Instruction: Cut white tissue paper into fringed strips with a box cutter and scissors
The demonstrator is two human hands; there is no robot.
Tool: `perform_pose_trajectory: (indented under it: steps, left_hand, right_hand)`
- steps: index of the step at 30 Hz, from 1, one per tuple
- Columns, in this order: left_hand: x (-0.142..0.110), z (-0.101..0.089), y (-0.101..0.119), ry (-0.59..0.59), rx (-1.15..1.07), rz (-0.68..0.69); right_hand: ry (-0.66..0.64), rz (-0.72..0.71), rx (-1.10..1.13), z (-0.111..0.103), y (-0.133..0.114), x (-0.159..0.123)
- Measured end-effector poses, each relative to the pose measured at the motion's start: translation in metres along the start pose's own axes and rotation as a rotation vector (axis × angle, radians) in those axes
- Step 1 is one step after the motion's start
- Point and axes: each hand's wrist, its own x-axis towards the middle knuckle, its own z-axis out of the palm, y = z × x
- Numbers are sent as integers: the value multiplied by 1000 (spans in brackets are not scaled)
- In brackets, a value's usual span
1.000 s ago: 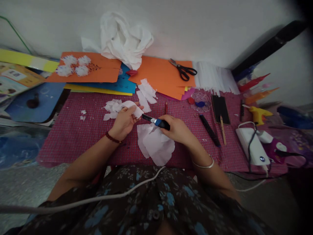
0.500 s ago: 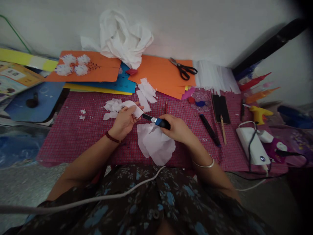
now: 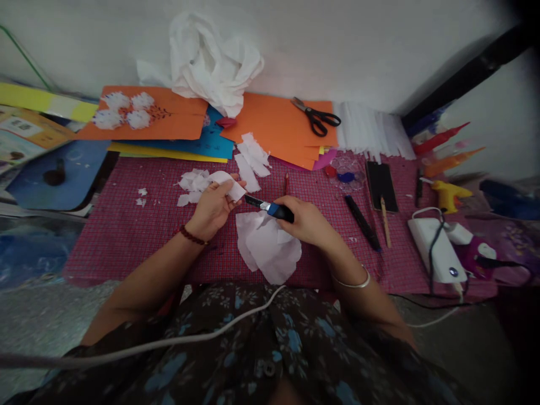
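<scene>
A checked cloth (image 3: 139, 236) is bearing a clear scalloped tray (image 3: 358, 173) holding red and blue patches; the right hand (image 3: 306, 220) is gripping a black-and-blue cutter (image 3: 279, 211), hiding its handle's end; the left hand (image 3: 212, 209), above the cloth, is pinching curled white paper (image 3: 238, 192), partly covered by fingers. The dark blade (image 3: 253, 202) is pointing at the paper's edge; whether they are touching, I cannot tell.

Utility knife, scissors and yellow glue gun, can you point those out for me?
Utility knife (image 3: 273, 210): head view, on the blue part near its middle.
Scissors (image 3: 310, 111): head view, where blades meet handles.
Glue gun (image 3: 449, 194): head view, on its yellow body.
</scene>
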Motion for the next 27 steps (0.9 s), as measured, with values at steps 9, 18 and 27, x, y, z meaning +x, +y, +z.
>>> perform_pose_trajectory:
  steps: [9, 18, 27]
  left_hand:
    - [0, -1, -2, -17, 2, -2]
    - [1, -3, 0, -25, -18, 3]
    - [0, -1, 0, -18, 3, 0]
  right_hand:
    - [-1, 2, -9, 0, -1, 0]
    - [2, 5, -8, -1, -1, 0]
    - [-6, 4, -5, -2, -2, 1]
